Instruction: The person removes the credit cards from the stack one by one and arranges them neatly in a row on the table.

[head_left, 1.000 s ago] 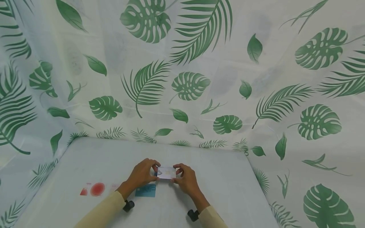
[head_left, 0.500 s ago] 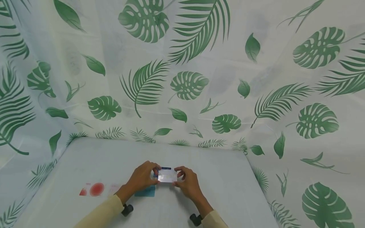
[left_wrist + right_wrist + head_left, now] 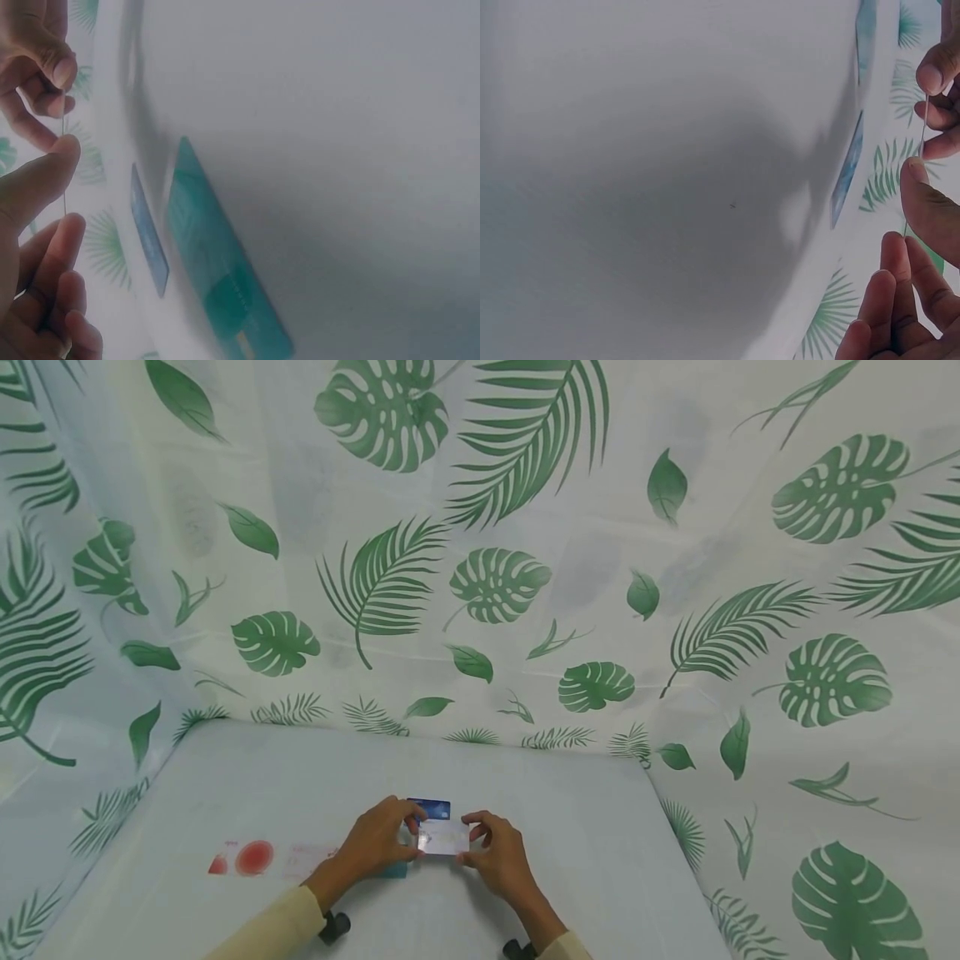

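A whitish plastic card is held above the table between both hands, its faint printing washed out by glare. My left hand pinches the card's left edge between thumb and fingers. At the opposite edge, my right hand pinches it the same way. In both wrist views the card appears edge-on as a thin line. A dark blue card lies on the table just beyond the held one, partly covered by the left fingers. Below the left hand lies a teal card, mostly hidden in the head view.
Farther left on the white table lie a card with a red circle and a pale pinkish card, the latter partly behind the left forearm. A leaf-patterned curtain encloses the table's back and sides.
Both hands have moved toward the body and slightly right with the whitish card. More of the blue card shows behind it, and less of the teal card. The held card's tilt and glare have changed.
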A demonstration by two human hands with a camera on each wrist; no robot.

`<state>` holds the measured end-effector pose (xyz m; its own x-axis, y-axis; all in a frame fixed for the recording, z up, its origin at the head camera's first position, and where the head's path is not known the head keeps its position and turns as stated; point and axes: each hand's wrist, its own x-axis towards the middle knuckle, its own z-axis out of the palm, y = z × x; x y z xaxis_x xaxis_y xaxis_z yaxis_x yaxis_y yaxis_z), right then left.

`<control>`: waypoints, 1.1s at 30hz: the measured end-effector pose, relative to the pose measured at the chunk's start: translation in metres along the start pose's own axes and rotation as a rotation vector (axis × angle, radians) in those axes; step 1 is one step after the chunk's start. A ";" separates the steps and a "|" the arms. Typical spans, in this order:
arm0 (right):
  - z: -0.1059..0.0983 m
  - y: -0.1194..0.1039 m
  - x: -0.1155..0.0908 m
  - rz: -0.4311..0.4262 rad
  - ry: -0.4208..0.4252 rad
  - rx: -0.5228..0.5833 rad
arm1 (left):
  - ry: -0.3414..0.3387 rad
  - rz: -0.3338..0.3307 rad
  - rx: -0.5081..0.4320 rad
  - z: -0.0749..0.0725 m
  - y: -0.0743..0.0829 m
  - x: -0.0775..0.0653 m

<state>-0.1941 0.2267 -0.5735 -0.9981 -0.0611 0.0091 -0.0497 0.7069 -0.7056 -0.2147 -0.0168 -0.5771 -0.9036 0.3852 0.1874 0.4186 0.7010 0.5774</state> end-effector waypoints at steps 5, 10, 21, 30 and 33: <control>0.000 0.004 -0.003 -0.002 0.002 -0.011 | 0.006 0.026 -0.002 0.007 -0.002 -0.002; 0.002 0.009 -0.004 0.003 0.004 -0.028 | 0.000 0.032 -0.006 0.013 -0.004 -0.003; 0.008 0.015 -0.008 0.042 -0.024 -0.052 | -0.027 0.020 0.011 0.026 -0.006 -0.006; 0.012 0.021 -0.009 0.011 -0.033 -0.072 | -0.056 -0.001 0.057 0.032 -0.008 -0.005; 0.012 0.021 -0.010 0.005 -0.030 -0.080 | -0.058 -0.005 0.069 0.034 -0.009 -0.005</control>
<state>-0.1846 0.2333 -0.5966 -0.9968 -0.0780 -0.0162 -0.0491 0.7614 -0.6464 -0.2111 -0.0043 -0.6100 -0.8998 0.4142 0.1370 0.4210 0.7420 0.5218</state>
